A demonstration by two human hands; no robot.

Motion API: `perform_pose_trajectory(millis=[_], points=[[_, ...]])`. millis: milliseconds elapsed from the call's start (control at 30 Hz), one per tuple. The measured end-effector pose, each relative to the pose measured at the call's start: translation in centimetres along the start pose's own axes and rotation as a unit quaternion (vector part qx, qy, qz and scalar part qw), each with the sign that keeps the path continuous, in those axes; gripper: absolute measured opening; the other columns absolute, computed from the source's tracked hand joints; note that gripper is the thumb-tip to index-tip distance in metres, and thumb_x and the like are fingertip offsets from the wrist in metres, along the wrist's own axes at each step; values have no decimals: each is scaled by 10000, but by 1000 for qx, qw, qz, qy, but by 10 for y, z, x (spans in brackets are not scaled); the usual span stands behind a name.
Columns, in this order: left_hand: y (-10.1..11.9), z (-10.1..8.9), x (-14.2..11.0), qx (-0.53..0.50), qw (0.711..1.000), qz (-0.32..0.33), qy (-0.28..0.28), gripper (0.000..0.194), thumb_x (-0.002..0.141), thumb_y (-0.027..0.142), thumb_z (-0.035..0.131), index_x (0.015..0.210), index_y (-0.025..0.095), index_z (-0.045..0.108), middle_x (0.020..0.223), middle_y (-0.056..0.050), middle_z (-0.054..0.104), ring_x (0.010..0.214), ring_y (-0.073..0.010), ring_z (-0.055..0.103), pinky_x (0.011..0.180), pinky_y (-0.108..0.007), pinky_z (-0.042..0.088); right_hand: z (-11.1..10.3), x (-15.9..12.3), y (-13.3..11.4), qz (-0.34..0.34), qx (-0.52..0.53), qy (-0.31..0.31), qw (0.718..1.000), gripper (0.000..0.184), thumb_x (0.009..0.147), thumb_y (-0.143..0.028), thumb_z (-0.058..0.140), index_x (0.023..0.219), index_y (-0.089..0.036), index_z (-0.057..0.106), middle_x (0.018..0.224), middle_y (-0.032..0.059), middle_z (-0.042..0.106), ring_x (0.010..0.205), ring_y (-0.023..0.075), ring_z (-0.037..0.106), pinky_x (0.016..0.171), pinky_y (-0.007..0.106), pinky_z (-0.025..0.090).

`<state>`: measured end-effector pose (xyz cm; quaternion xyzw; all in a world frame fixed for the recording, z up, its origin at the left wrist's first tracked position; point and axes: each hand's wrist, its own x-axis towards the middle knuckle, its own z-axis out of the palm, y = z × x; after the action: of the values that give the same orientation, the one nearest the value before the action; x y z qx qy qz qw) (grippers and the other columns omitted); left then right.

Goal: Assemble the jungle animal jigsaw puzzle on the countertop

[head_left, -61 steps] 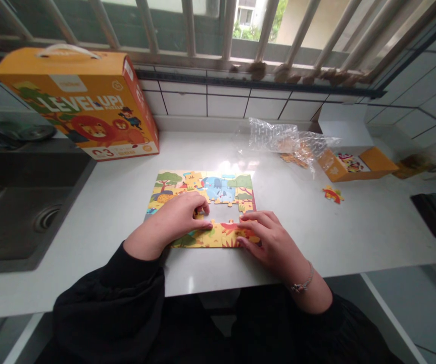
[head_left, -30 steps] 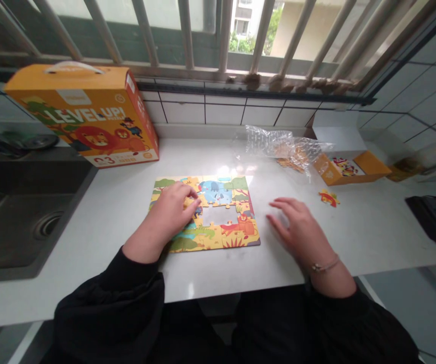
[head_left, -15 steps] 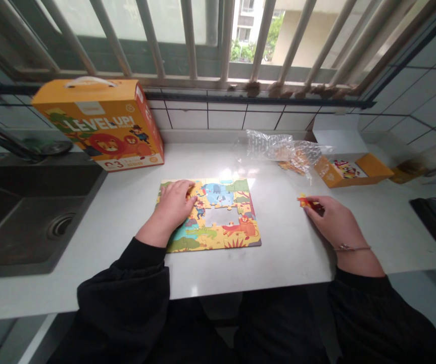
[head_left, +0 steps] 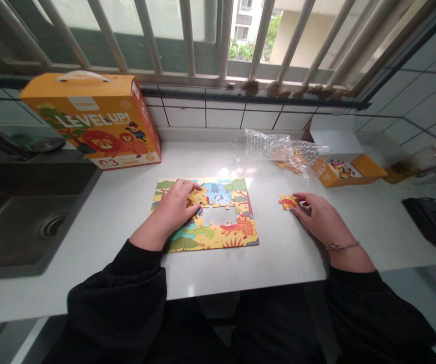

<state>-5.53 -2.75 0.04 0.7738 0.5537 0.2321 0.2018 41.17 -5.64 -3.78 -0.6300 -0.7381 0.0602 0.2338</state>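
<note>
Fetch step, seemingly: right hand (head_left: 318, 215) pinches loose piece (head_left: 288, 202) right of puzzle (head_left: 206, 235), left hand (head_left: 176, 207) rests fingers-parted on puzzle's left; fitting likely calls for alignment.

Black sleeves (head_left: 121, 296) show — and a thin bracelet (head_left: 336, 246).

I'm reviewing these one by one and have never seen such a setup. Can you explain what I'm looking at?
There is no machine here, just a person's two bare hands, seen from a camera worn on the head, looking forward and down. On the white counter lies a puzzle with a gap in its middle. The left hand is over its left part; whether it grips anything is unclear. The right hand holds a loose piece. Behind are an orange carton, a clear plastic bag and a small open box.
</note>
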Motion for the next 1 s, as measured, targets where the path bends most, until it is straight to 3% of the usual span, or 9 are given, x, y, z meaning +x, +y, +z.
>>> perform_pose_trajectory(millis=[300, 500, 633, 867, 1000], points=[[4, 3, -3, -13, 1000, 18, 5, 361, 922, 135, 727, 1258, 264, 697, 1409, -91, 578, 1250, -279, 649, 1166, -530, 543, 14, 1, -35, -53, 50, 10, 997, 415, 952, -480, 742, 1267, -213, 692, 1128, 131, 781, 995, 299, 761, 924, 472, 643], [3, 2, -1, -29, 999, -2, 28, 313, 908, 108, 690, 1183, 251, 732, 1340, -85, 602, 1276, -276, 636, 1226, -528, 493, 12, 2, -56, -98, 57, 55, 992, 344, 953, -392, 762, 1240, -221, 681, 1109, 114, 767, 997, 288, 764, 930, 464, 659], [3, 3, 0, -33, 999, -10, 29, 266, 906, 117, 687, 1128, 241, 765, 1334, -90, 604, 1285, -290, 640, 1228, -543, 481, 15, 4, -84, -132, 108, 78, 982, 312, 971, -372, 768, 1229, -225, 672, 1111, 107, 763, 989, 279, 763, 928, 460, 666], [0, 5, 0, -54, 998, 0, 45, 241, 930, 142, 673, 1118, 245, 783, 1342, -93, 642, 1271, -276, 661, 1198, -536, 510, 34, 24, -143, -209, 175, 19, 962, 235, 988, -320, 736, 1201, -251, 666, 1114, 88, 764, 1056, 278, 750, 944, 458, 659], [0, 5, 0, -91, 995, -2, 36, 270, 942, 176, 651, 1156, 235, 805, 1337, -90, 695, 1170, -251, 709, 1076, -467, 590, 49, 44, -162, -186, 205, 18, 961, 256, 928, -329, 784, 1138, -248, 662, 1059, 71, 759, 965, 252, 742, 894, 425, 660]])
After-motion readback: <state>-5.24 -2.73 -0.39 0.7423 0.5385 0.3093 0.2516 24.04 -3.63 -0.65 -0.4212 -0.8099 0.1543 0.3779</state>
